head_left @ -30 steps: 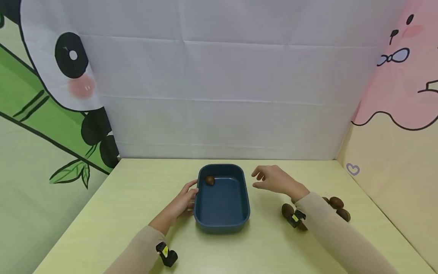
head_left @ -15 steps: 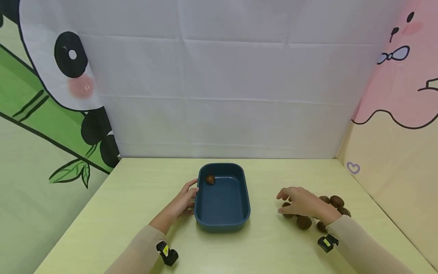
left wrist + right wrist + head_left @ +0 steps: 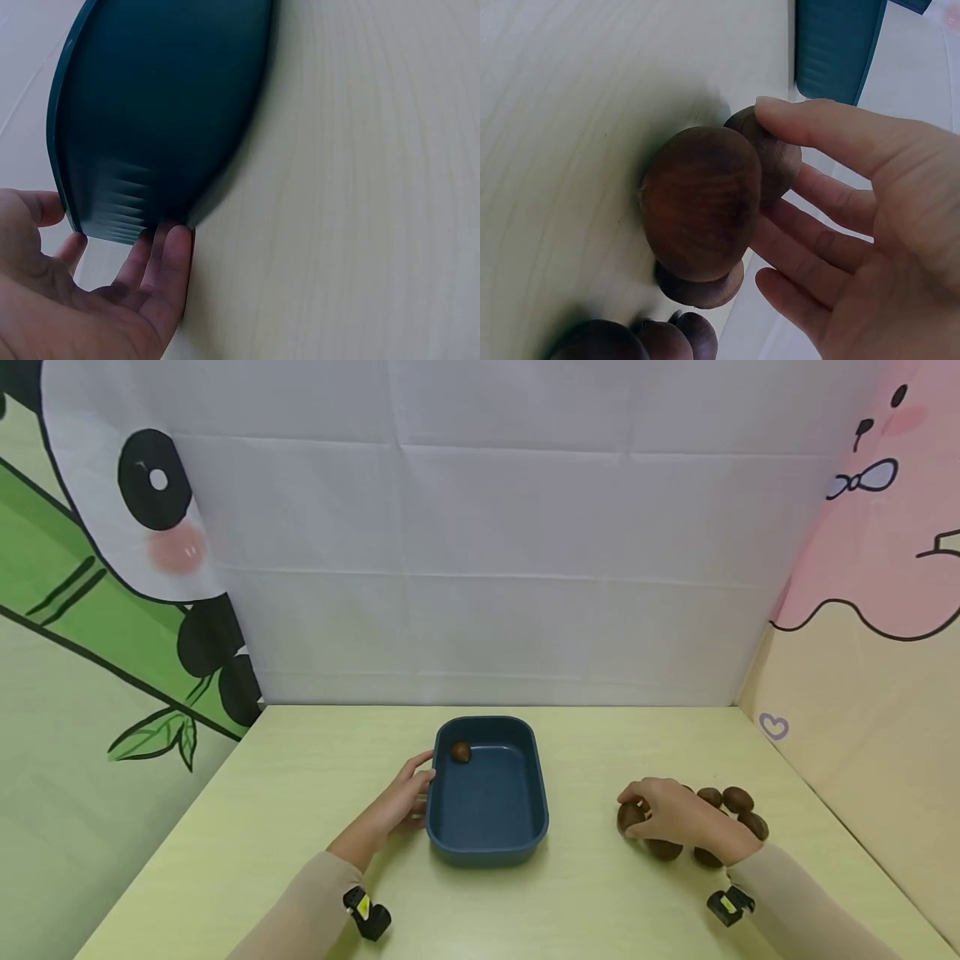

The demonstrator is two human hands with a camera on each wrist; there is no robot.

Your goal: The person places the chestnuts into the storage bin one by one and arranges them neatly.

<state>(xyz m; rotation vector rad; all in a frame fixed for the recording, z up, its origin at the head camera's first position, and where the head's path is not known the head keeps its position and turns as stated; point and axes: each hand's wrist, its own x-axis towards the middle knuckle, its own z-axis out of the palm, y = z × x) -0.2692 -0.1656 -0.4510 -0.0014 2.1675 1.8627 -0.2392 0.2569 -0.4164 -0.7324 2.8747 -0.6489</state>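
My left hand (image 3: 396, 802) rests against the left side of a deep blue rectangular tray (image 3: 487, 857). In the left wrist view its thumb is at the rim and the other fingertips touch the outer wall. Inside the tray, near the far left corner, lies one brown chestnut (image 3: 461, 752). My right hand (image 3: 671, 810) pinches the leftmost chestnut (image 3: 628, 819) of a group on the table between thumb and fingers. In the right wrist view this chestnut (image 3: 778, 161) is partly hidden behind a larger chestnut (image 3: 701, 202) nearer the camera.
Several more chestnuts (image 3: 738, 800) lie around and behind the right hand, some partly covered by it. A pale wood-grain table (image 3: 570, 910) carries everything. A white cloth backdrop (image 3: 495, 635) rises at its far edge, with printed panels on both sides.
The right hand has come from beside the tray back to the right and toward me, down onto the chestnuts, and its fingers have closed round one. The left hand and tray have stayed put.
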